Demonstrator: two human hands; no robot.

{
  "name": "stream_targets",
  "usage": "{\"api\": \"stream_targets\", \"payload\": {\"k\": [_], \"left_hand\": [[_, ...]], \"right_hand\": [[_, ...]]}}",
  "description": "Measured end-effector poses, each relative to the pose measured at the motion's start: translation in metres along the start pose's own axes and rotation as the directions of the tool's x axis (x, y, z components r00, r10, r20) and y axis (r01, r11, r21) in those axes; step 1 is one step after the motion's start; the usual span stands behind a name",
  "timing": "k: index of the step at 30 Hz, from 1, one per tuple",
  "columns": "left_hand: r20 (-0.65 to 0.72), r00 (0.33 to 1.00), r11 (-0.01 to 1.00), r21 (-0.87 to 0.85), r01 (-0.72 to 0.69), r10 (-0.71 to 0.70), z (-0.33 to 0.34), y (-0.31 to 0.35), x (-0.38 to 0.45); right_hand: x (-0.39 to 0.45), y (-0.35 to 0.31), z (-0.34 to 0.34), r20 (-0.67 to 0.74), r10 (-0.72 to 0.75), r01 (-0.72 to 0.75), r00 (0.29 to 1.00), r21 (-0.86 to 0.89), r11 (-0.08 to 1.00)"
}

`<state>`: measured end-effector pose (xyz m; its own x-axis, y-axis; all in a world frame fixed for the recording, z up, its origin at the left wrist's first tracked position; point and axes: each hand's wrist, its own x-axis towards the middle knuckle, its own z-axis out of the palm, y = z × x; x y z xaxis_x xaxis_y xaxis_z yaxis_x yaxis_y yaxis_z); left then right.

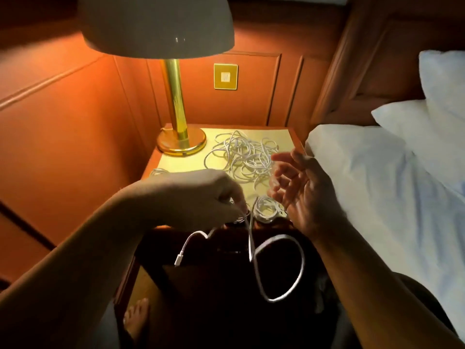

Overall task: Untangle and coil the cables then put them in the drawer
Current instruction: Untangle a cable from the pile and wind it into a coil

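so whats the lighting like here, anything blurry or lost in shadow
Head view: the lamp is the one clear light source, washing the tabletop and wall panels in warm orange; the tangled cables sit well lit, while the front of the nightstand below is nearly black. The hanging cable from the left hand is smeared by motion, and the right hand looks slightly soft. Wide-angle bending curves the edges.

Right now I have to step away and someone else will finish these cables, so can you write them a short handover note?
Left hand: pinches a white cable that hangs in a loop in front of the nightstand, its plug end dangling.
Right hand: open, palm up, holding nothing.
Tangled cables lie in a pile on the nightstand beside the lamp.
One coiled cable sits at the front edge.
Left: coil the held cable, untangle and coil the pile, put all in the drawer. The drawer's state is too dark to tell.
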<state>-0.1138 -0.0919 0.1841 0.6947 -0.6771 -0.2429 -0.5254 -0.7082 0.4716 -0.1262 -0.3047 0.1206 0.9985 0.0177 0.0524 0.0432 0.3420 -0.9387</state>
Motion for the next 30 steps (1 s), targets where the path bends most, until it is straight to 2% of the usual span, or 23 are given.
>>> {"api": "stream_targets", "payload": {"k": [2,4,6,8,11,13,16,17,19,21,23,25,27,30], "left_hand": [[-0.031,1.000,0.998,0.066,-0.004,0.006,0.012,0.005,-0.013],[-0.116,0.992,0.999,0.038,-0.038,0.042,0.021,0.004,-0.022],[-0.175,0.983,0.993,-0.099,-0.065,0.046,0.029,-0.004,-0.026],[-0.222,0.975,0.939,-0.327,-0.102,0.029,0.038,-0.011,-0.028],[-0.254,0.965,0.703,-0.699,-0.132,-0.072,0.050,-0.024,-0.031],[-0.170,0.982,0.518,-0.850,-0.101,-0.087,0.055,-0.034,-0.034],[0.115,0.989,0.283,-0.955,0.084,0.094,0.065,-0.043,-0.036],[0.144,0.975,0.173,-0.978,0.114,0.170,0.071,-0.042,-0.036],[0.049,0.966,-0.058,-0.996,0.065,0.254,0.082,-0.034,-0.033],[-0.103,0.967,-0.194,-0.979,-0.057,0.234,0.089,-0.026,-0.029],[-0.229,0.958,-0.239,-0.953,-0.185,0.171,0.090,-0.025,-0.026],[-0.305,0.949,-0.236,-0.931,-0.279,0.082,0.087,-0.031,-0.025],[-0.363,0.932,-0.142,-0.922,-0.360,-0.002,0.083,-0.037,-0.024],[-0.443,0.891,0.053,-0.897,-0.439,-0.103,0.085,-0.041,-0.022]], "right_hand": [[-0.018,0.007,0.003,0.051,-0.001,0.005,0.999,-0.083,0.997],[-0.034,0.012,0.008,0.119,0.006,0.014,0.993,-0.167,0.986],[-0.046,0.018,0.014,0.201,0.022,0.033,0.979,-0.268,0.963],[-0.056,0.022,0.019,0.293,0.094,0.008,0.952,-0.327,0.945],[-0.062,0.024,0.023,0.366,0.217,-0.091,0.905,-0.331,0.939],[-0.061,0.027,0.024,0.347,0.198,-0.095,0.917,-0.290,0.952],[-0.052,0.040,0.027,0.257,0.081,-0.004,0.963,-0.287,0.958],[-0.050,0.047,0.028,0.238,0.069,0.004,0.969,-0.294,0.956],[-0.048,0.059,0.035,0.250,0.076,-0.004,0.965,-0.276,0.961],[-0.049,0.072,0.046,0.297,0.111,-0.049,0.948,-0.209,0.977],[-0.052,0.082,0.056,0.305,0.151,-0.092,0.940,-0.198,0.976],[-0.055,0.089,0.055,0.285,0.180,-0.092,0.941,-0.295,0.951],[-0.059,0.090,0.050,0.321,0.172,-0.017,0.931,-0.434,0.901],[-0.065,0.080,0.047,0.319,0.152,0.092,0.936,-0.636,0.766]]}}
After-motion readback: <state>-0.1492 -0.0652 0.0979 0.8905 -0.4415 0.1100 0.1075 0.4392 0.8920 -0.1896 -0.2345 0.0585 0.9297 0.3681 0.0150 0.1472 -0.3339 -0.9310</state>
